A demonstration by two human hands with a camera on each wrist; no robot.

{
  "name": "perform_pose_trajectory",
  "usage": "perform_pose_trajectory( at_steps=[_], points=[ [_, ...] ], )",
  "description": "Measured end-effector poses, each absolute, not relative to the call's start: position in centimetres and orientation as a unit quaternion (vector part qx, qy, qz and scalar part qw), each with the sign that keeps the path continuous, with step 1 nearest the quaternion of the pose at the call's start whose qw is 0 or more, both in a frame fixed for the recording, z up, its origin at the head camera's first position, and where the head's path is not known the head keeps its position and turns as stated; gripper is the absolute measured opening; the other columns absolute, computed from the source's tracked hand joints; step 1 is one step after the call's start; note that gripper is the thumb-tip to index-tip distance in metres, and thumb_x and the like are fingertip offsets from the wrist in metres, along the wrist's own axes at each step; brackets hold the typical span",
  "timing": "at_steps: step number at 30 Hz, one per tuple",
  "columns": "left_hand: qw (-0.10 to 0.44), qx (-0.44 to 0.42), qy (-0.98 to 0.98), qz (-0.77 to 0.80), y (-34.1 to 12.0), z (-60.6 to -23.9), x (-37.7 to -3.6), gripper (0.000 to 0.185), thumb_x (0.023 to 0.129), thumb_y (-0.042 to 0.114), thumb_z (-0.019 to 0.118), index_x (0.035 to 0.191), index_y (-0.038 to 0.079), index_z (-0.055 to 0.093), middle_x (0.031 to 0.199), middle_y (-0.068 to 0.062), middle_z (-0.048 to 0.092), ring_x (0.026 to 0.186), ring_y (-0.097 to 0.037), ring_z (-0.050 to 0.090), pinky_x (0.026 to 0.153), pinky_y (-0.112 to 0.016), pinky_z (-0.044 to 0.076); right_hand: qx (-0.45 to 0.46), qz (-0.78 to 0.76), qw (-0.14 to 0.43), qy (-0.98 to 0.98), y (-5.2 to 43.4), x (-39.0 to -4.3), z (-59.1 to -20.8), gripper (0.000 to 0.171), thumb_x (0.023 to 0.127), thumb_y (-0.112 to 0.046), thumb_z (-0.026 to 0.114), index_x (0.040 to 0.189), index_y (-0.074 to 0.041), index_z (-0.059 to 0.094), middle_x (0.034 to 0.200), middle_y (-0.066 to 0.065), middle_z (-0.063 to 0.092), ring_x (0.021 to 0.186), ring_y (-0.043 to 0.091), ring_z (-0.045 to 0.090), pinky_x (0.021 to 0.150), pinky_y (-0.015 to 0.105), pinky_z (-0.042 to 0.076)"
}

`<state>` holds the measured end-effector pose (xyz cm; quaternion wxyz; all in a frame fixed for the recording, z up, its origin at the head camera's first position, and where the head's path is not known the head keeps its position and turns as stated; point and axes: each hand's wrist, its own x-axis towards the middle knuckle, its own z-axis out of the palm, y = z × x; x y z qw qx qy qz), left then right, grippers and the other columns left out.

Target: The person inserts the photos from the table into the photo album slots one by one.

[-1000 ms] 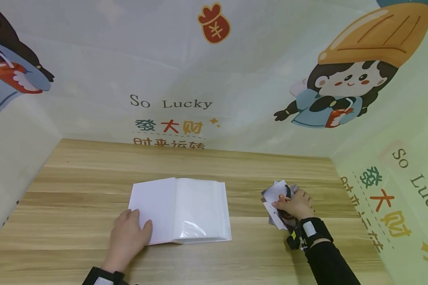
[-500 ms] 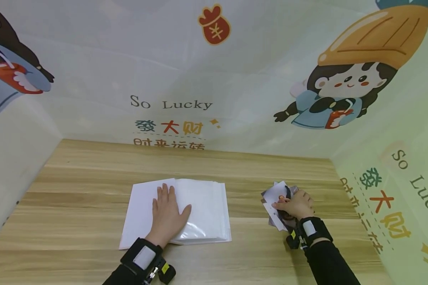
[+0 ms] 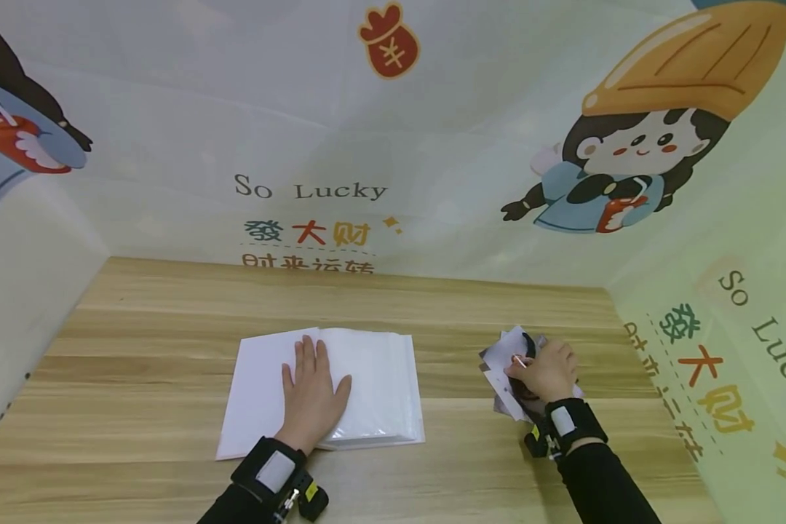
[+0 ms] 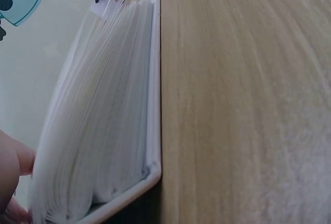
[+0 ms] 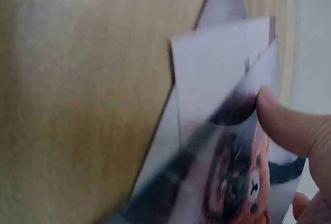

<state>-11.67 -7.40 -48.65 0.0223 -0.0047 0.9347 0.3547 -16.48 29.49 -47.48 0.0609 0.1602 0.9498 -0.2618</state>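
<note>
An open white photo album lies in the middle of the wooden table. My left hand lies flat on its gutter with straight fingers, pressing the pages down. The left wrist view shows the thick block of clear pages edge-on, with part of my left hand at the bottom left. My right hand rests on a loose pile of photos at the right. Its thumb and fingers pinch a glossy photo of a furry animal, lifted off the pile.
Printed cartoon backdrop walls close off the back and both sides of the table. Bare wood shows in front of the album and between the album and the photo pile. Both wrists wear black straps with cameras.
My left hand moved from the left cover's lower edge to the album's middle and flattened the cover. My right hand stayed on the pile and tilted a photo's edge up.
</note>
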Motion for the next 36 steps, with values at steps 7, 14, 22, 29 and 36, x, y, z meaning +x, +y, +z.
perform_pose_trajectory(
  at_steps=[7,14,22,29,36],
  points=[
    [0.027,0.01,0.938,0.344,-7.5,-48.5,-11.4,0.071,0.104,0.016,0.057,0.154,-0.023,0.025,0.167,-0.041,0.011,0.158,-0.053,0.008,0.123,-0.073,0.003,0.157,-0.252,0.004,0.955,28.4,-16.6,-46.5,0.045,0.098,-0.009,0.064,0.128,0.018,0.045,0.122,0.043,0.062,0.106,0.057,0.064,0.09,0.066,0.05],
    [0.03,0.024,0.945,0.325,-7.5,-48.5,-11.3,0.067,0.107,0.015,0.051,0.156,-0.022,0.024,0.168,-0.039,0.01,0.159,-0.051,0.008,0.123,-0.073,0.004,0.087,-0.286,-0.027,0.954,26.1,-18.3,-42.5,0.038,0.102,0.0,0.045,0.132,0.02,0.055,0.115,0.039,0.066,0.09,0.046,0.066,0.074,0.055,0.053],
    [0.036,0.026,0.943,0.33,-7.3,-48.2,-11.1,0.065,0.108,0.015,0.047,0.156,-0.022,0.023,0.168,-0.039,0.009,0.159,-0.051,0.007,0.123,-0.073,0.003,0.057,-0.358,-0.131,0.923,20.4,-22.3,-40.4,0.029,0.104,0.003,0.046,0.125,0.017,0.061,0.103,0.034,0.067,0.086,0.044,0.064,0.073,0.052,0.051],
    [0.042,0.021,0.938,0.343,-7.2,-48.2,-11.2,0.064,0.109,0.015,0.045,0.157,-0.021,0.022,0.169,-0.037,0.007,0.16,-0.049,0.004,0.123,-0.071,0.0,0.053,-0.47,-0.172,0.864,15.0,-24.9,-40.9,0.026,0.11,0.002,0.039,0.128,0.012,0.055,0.112,0.033,0.065,0.092,0.038,0.06,0.074,0.042,0.047],
    [0.036,0.031,0.941,0.335,-6.8,-48.2,-11.2,0.063,0.108,0.015,0.045,0.156,-0.021,0.026,0.169,-0.037,0.011,0.159,-0.05,0.008,0.124,-0.071,0.004,0.066,-0.625,-0.126,0.767,11.1,-25.8,-42.1,0.014,0.111,0.002,0.038,0.116,0.004,0.052,0.09,0.01,0.054,0.092,0.025,0.063,0.064,0.023,0.036]
  ],
)
